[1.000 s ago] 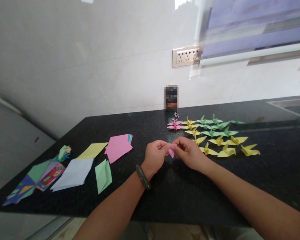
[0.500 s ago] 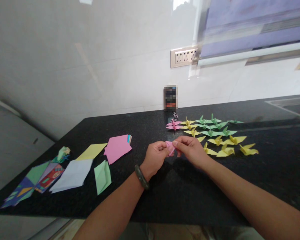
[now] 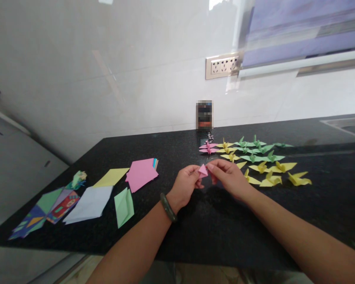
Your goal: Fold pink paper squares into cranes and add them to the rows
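Head view showed a folded pink paper (image 3: 202,170) pinched between the fingertips of both hands, just above the black worktop (image 3: 225,225) near its front middle. The left hand (image 3: 185,183), with a dark bracelet (image 3: 167,207) at the wrist, was closed on the paper's left edge. The right hand (image 3: 229,178) was closed on its right edge.

The piece looked very light and thin, easily creased or torn, and stiffened a little by its layers. It was best gripped gently at the folded edges with the fingertips.

Yellow cranes (image 3: 269,179) and green cranes (image 3: 254,157) lay just right of the hands, and pink sheets (image 3: 140,174) lay to the left.

Half a second before, the paper had lain flatter and lower. It now stood as a small triangle, tip up.
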Demonstrator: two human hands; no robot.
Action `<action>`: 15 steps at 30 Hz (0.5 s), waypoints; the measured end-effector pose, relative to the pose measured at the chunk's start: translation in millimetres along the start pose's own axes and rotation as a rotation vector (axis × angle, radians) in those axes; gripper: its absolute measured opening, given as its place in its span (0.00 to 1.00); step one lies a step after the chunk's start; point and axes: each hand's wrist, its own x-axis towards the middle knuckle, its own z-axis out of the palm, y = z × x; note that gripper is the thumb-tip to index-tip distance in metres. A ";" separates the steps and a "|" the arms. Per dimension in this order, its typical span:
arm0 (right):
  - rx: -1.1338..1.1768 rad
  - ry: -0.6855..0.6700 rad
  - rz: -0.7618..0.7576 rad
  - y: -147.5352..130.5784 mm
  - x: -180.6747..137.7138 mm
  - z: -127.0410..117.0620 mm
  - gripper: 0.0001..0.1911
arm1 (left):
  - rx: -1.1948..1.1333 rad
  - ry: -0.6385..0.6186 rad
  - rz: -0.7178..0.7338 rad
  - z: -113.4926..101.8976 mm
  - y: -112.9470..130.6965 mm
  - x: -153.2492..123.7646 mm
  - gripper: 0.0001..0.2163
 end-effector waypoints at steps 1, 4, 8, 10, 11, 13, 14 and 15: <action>0.042 -0.018 0.003 0.4 0.0 0.0 0.15 | -0.034 -0.038 -0.021 -0.4 0.3 -0.1 0.09; 0.088 -0.111 0.026 -0.9 -1.2 0.3 0.17 | -0.159 -0.156 -0.110 -0.6 1.6 -1.7 0.10; 0.137 -0.191 0.003 -4.7 -3.5 1.4 0.15 | -0.231 -0.224 -0.158 1.2 0.9 -3.6 0.11; 0.195 -0.199 0.017 -4.6 -3.5 2.5 0.15 | -0.200 -0.222 -0.158 2.6 -0.7 -3.2 0.11; 0.215 -0.181 0.036 -4.0 -3.0 3.1 0.15 | -0.182 -0.203 -0.146 3.2 -1.5 -2.7 0.11; 0.225 -0.103 0.078 -2.0 -1.5 4.0 0.15 | -0.165 -0.126 -0.087 4.0 -2.3 -1.5 0.11; 0.222 -0.056 0.095 -1.0 -0.7 4.2 0.15 | -0.165 -0.088 -0.046 4.1 -2.4 -1.0 0.13; 0.219 -0.016 0.107 -0.1 0.1 4.4 0.16 | -0.166 -0.059 -0.004 3.9 -2.3 -0.7 0.15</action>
